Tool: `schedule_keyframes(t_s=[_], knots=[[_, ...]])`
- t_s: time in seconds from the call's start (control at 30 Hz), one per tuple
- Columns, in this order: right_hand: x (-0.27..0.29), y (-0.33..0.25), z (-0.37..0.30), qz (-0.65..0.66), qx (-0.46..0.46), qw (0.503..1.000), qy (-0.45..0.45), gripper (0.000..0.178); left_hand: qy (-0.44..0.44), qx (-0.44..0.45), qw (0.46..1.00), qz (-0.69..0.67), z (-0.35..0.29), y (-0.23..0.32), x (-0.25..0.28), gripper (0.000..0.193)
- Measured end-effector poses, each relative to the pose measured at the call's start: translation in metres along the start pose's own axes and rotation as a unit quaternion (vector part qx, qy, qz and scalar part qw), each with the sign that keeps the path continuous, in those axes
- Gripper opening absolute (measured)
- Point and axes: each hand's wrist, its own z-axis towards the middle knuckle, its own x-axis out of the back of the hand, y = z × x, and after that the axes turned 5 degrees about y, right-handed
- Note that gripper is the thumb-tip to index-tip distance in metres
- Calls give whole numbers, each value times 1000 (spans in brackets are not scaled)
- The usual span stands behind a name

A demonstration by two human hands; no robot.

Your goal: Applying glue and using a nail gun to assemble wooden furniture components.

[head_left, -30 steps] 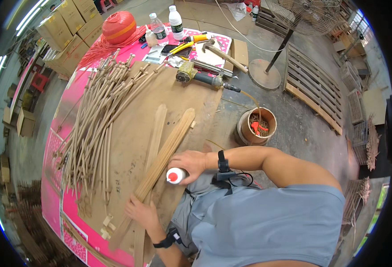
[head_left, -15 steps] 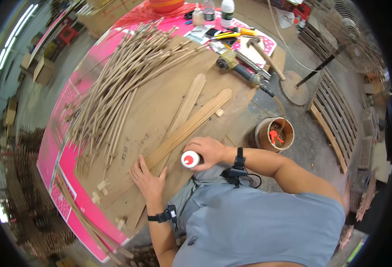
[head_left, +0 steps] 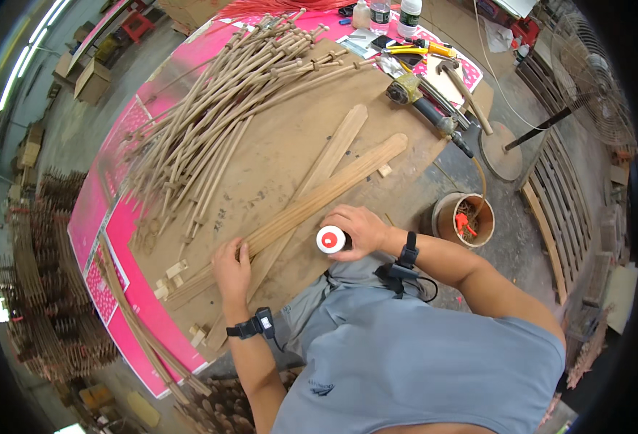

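My right hand (head_left: 363, 230) is wrapped round a small bottle (head_left: 331, 239), whose round white end with a red centre faces up; most of its body is hidden in the palm. On the left, my left hand (head_left: 231, 272) has its fingers curled over a long wooden slat (head_left: 348, 173) with a rounded far end. Beneath that one, a second slat (head_left: 326, 155) crosses at a shallow angle. Both rest on a brown board (head_left: 275, 155) covering the table. A small wood block (head_left: 385, 171) lies beside the upper slat.
A heap of thin wooden rods (head_left: 210, 123) covers the table's left side. At the back right lie a power tool (head_left: 427, 108), a hammer (head_left: 471, 94) and bottles (head_left: 409, 18). A bucket (head_left: 447, 220) and a standing fan (head_left: 587, 94) are to the right; small wood pieces (head_left: 171, 278) lie near left.
My left hand has drawn its spread fingers in and curled them over the slat. The bottle stays in my right hand. The whole view has shifted, so the table appears farther right.
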Motion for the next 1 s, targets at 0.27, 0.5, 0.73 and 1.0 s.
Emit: schedule_keyframes(t_s=[0.27, 0.5, 0.73, 1.0], knots=[[0, 1, -2, -1, 4, 1000, 6, 58, -10, 44, 995, -94, 9, 7, -2, 19], [1, 0, -2, -1, 9, 1000, 6, 59, -4, 15, 992, -123, 17, 19, -6, 17], [-2, -3, 1, 3, 3, 1000, -5, 60, -20, -39, 989, -143, 21, 35, -19, 26], [0, 0, 0, -17, 18, 1000, 10, 62, -12, -122, 992, 26, -11, 49, -1, 85]])
